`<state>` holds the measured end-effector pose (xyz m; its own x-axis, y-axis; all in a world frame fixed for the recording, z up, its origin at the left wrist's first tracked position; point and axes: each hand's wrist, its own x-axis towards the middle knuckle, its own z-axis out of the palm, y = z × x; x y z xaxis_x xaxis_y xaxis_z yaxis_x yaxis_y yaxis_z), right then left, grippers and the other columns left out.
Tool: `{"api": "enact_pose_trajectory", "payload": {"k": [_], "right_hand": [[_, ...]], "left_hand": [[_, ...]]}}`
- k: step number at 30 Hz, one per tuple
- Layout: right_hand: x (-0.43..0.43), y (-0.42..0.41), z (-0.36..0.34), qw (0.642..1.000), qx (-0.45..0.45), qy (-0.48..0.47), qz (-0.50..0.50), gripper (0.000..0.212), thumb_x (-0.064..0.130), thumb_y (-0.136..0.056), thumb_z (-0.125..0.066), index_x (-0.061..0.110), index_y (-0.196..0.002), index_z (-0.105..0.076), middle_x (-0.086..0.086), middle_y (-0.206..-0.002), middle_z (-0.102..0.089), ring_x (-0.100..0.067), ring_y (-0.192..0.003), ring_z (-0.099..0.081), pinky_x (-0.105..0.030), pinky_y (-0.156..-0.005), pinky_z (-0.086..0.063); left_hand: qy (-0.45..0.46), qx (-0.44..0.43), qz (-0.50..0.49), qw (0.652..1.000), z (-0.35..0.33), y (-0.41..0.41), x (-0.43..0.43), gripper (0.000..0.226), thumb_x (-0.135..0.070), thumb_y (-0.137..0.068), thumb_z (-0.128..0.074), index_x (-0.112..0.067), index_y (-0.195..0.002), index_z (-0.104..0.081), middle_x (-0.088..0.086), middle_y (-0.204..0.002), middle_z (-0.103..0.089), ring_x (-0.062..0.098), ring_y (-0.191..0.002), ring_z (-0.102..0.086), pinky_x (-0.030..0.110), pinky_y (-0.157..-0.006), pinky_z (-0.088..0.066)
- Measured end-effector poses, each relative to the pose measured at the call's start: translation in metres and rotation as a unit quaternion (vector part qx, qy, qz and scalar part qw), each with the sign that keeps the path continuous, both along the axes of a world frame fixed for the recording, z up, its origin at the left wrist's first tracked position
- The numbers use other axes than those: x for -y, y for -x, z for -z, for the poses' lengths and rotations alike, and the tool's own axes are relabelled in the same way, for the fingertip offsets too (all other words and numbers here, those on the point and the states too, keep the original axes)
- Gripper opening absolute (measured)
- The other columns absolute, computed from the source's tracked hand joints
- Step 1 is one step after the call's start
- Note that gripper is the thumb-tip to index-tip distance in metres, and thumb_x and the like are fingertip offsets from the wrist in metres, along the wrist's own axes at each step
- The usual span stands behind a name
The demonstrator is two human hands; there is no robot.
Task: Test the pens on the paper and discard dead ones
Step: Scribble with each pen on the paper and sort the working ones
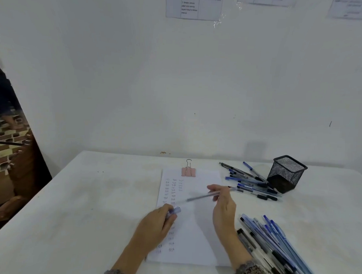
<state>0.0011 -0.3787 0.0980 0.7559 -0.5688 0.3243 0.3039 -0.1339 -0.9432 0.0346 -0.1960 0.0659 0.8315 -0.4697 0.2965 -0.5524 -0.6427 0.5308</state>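
Head view: right hand (223, 208) pinches a blurred pen (204, 196) above the paper (193, 239); left hand (156, 224) grips a cap (174, 210) at the paper's left edge. Far pile (250, 184) lies beside the cup (285, 174); near pile (275, 242) by the right wrist.

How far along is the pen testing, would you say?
Well under way: the paper carries columns of "Test" scribbles. Right now the right hand holds a pen and the left hand grips a cap. There is a far pile by the mesh pen cup and a near pile by the right sleeve; which is untested I cannot tell.
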Motion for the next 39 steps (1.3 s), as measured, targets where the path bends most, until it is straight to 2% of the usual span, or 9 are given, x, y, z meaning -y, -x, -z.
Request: {"api": "enact_pose_trajectory", "payload": {"k": [2,4,9,19,22,25,31,36,39], "right_hand": [[-0.014,0.002,0.012,0.99,-0.039,-0.129,-0.028,0.037,0.03,-0.1,-0.03,0.009,-0.084,-0.056,-0.008,-0.067,-0.052,-0.01,-0.046,-0.046,-0.02,-0.047,-0.038],[-0.022,0.004,0.018,0.982,-0.068,-0.174,-0.035,0.033,0.026,-0.101,-0.031,0.006,-0.082,-0.05,-0.008,-0.061,-0.049,-0.015,-0.041,-0.046,-0.027,-0.044,-0.037],[-0.027,0.009,0.022,0.99,-0.087,-0.11,-0.014,0.035,0.027,-0.102,-0.029,0.008,-0.078,-0.046,-0.003,-0.043,-0.044,-0.012,-0.037,-0.037,-0.022,-0.042,-0.031],[-0.024,0.006,0.025,0.984,-0.082,-0.15,-0.054,0.034,0.026,-0.102,-0.031,0.007,-0.079,-0.048,-0.001,-0.045,-0.044,-0.012,-0.038,-0.037,-0.019,-0.039,-0.031],[-0.025,0.004,0.027,0.982,-0.112,-0.101,-0.111,0.036,0.026,-0.101,-0.033,0.007,-0.079,-0.053,-0.002,-0.051,-0.049,-0.013,-0.042,-0.042,-0.021,-0.043,-0.035],[-0.031,0.004,0.024,0.981,-0.121,-0.017,-0.153,0.037,0.024,-0.102,-0.031,0.009,-0.08,-0.057,0.002,-0.053,-0.052,-0.01,-0.046,-0.045,-0.018,-0.048,-0.037],[-0.032,0.007,0.02,0.97,-0.143,0.051,-0.189,0.04,0.024,-0.103,-0.028,0.016,-0.079,-0.059,0.005,-0.053,-0.048,-0.006,-0.047,-0.042,-0.019,-0.052,-0.036],[-0.002,0.019,-0.006,0.956,-0.153,-0.104,-0.226,0.017,0.003,-0.092,-0.053,0.003,-0.083,-0.067,-0.007,-0.064,-0.058,-0.017,-0.058,-0.056,-0.023,-0.054,-0.048],[0.033,0.048,-0.025,0.983,-0.111,-0.125,-0.08,0.018,-0.011,-0.077,-0.064,0.006,-0.076,-0.069,-0.009,-0.07,-0.069,-0.017,-0.063,-0.064,-0.021,-0.059,-0.055]], "left_hand": [[0.002,-0.002,-0.001,1.0,0.001,-0.001,0.0,0.026,-0.043,-0.096,-0.036,-0.023,-0.106,-0.051,-0.016,-0.066,-0.043,-0.002,-0.064,-0.045,0.01,-0.061,-0.036],[0.0,0.004,0.001,1.0,0.002,-0.001,0.0,0.026,-0.043,-0.096,-0.036,-0.023,-0.104,-0.051,-0.017,-0.064,-0.042,-0.002,-0.062,-0.044,0.01,-0.059,-0.035],[-0.001,0.012,0.001,1.0,0.002,-0.001,0.0,0.026,-0.039,-0.097,-0.037,-0.022,-0.109,-0.051,-0.016,-0.075,-0.046,0.002,-0.069,-0.044,0.008,-0.06,-0.034],[-0.001,0.004,0.014,1.0,0.002,-0.002,-0.002,0.02,-0.036,-0.096,-0.042,-0.024,-0.108,-0.053,-0.02,-0.081,-0.048,-0.001,-0.075,-0.046,0.007,-0.063,-0.034],[-0.007,-0.007,0.03,0.999,0.002,-0.003,-0.001,0.015,-0.032,-0.095,-0.044,-0.026,-0.104,-0.055,-0.022,-0.08,-0.05,-0.004,-0.074,-0.046,0.007,-0.064,-0.034],[0.004,-0.017,0.032,0.999,0.001,-0.004,0.0,0.016,-0.028,-0.096,-0.044,-0.022,-0.104,-0.056,-0.018,-0.082,-0.054,0.004,-0.077,-0.051,0.009,-0.063,-0.034],[0.013,-0.032,0.043,0.998,0.001,-0.004,0.0,0.007,-0.026,-0.096,-0.044,-0.028,-0.095,-0.051,-0.023,-0.074,-0.048,-0.004,-0.068,-0.047,0.01,-0.062,-0.035],[0.041,-0.048,0.028,0.998,0.002,-0.005,-0.003,0.019,-0.033,-0.092,-0.051,-0.032,-0.111,-0.053,-0.02,-0.083,-0.053,-0.005,-0.073,-0.05,0.009,-0.063,-0.037],[0.049,0.001,-0.011,0.999,0.009,-0.007,-0.008,0.039,-0.043,-0.086,-0.05,-0.029,-0.122,-0.049,-0.021,-0.103,-0.048,-0.006,-0.092,-0.049,0.01,-0.08,-0.038]]}}
